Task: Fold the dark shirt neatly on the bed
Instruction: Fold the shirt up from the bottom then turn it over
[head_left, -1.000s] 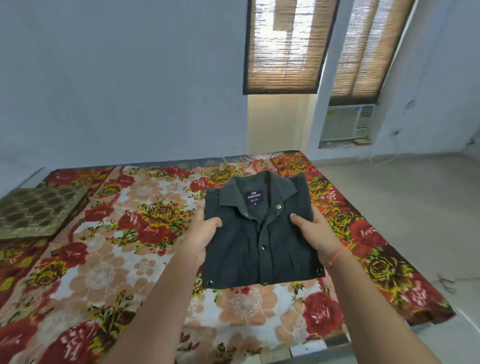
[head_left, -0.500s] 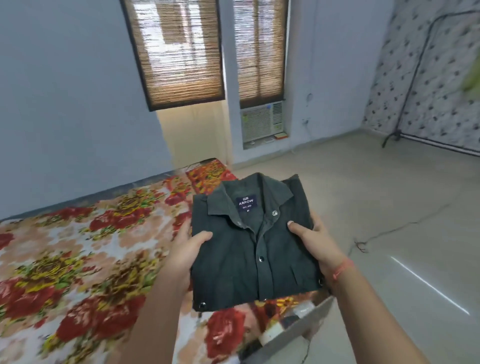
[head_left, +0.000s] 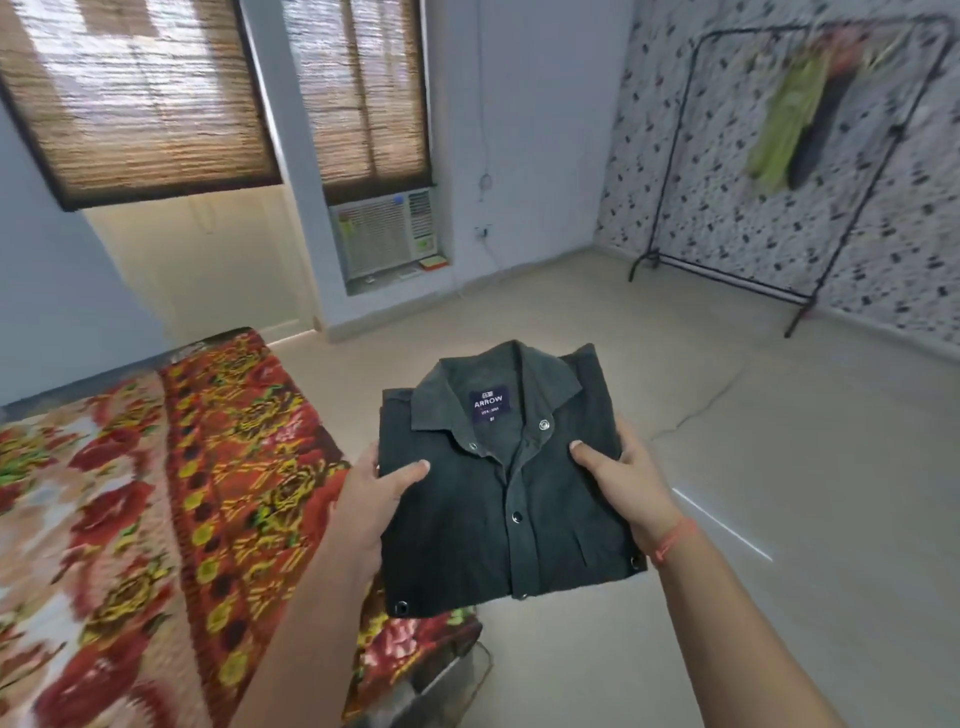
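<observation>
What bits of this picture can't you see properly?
Head view:
1. Fingers of the left hand and right hand: hidden under the dark shirt; only the thumbs show on top.
2. Small print on the label below ARROW: too small to read.
3. Hanging clothes, top right: blurred.
4. Bed: cut off by the left and bottom edges.

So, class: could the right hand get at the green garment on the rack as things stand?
Probably not: right hand grips the dark shirt, and the rack stands far across the floor.
</observation>
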